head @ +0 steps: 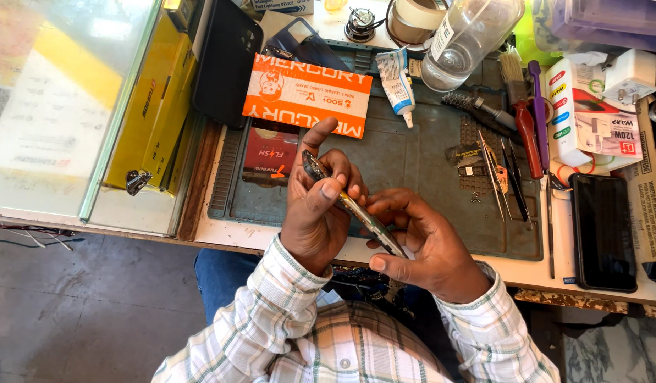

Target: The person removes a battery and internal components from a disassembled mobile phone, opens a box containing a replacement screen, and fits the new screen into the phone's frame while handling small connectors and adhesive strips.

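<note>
Head camera looks down on two hands working together over the near edge of the bench. The left hand (pixel 315 213) is clamped on the upper part of a thin phone (pixel 353 209) held edge-on, thumb raised and fingers curled over its rim. The right hand (pixel 423 245) grips the lower end of the same phone, thumb pressed along its side. The phone runs diagonally between them, just above the near edge of the grey-green work mat (pixel 427 163).

Beyond the hands, an orange card packet (pixel 306 96) lies at the mat's far left corner, with a small white tube (pixel 397 81) just beside it and a clear plastic bottle (pixel 470 35) further back. Tweezers (pixel 494 174) and a red-handled screwdriver (pixel 528 138) rest toward the mat's right edge. A black phone (pixel 603 230) lies flat near the bench's right end.
</note>
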